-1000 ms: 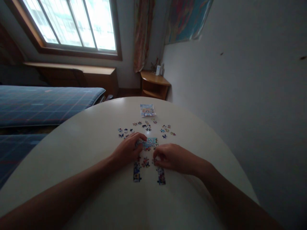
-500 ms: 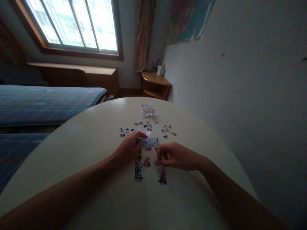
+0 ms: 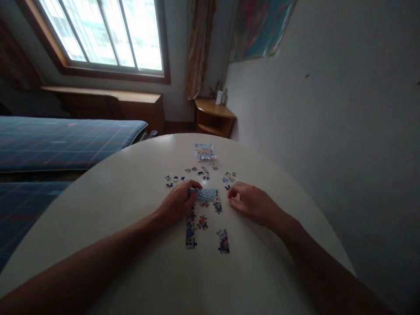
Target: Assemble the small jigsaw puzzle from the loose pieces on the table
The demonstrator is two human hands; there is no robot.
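A partly joined jigsaw puzzle (image 3: pixel 207 195) lies on the table, with a light blue lettered strip across its top and a column of pieces (image 3: pixel 190 232) down the left. My left hand (image 3: pixel 179 199) holds the puzzle's upper left corner, its index finger and thumb curved over the edge and covering that corner. Right of the puzzle, my right hand (image 3: pixel 249 200) is closed in a pinch low over the table; whatever may be between the fingertips is hidden. A small joined cluster (image 3: pixel 202 222) lies inside the frame of pieces. Apart at lower right is another joined section (image 3: pixel 223 241).
Loose puzzle pieces lie in groups at the left (image 3: pixel 175 178), the middle (image 3: pixel 203 173) and the right (image 3: pixel 229 176) beyond my hands. A printed picture sheet or packet (image 3: pixel 205 152) lies behind them on the round white table (image 3: pixel 131 175). A wall (image 3: pixel 328 131) stands at right.
My right hand has moved away from the puzzle's right side, up and to the right, uncovering pieces there. My left hand stays at the upper left corner.
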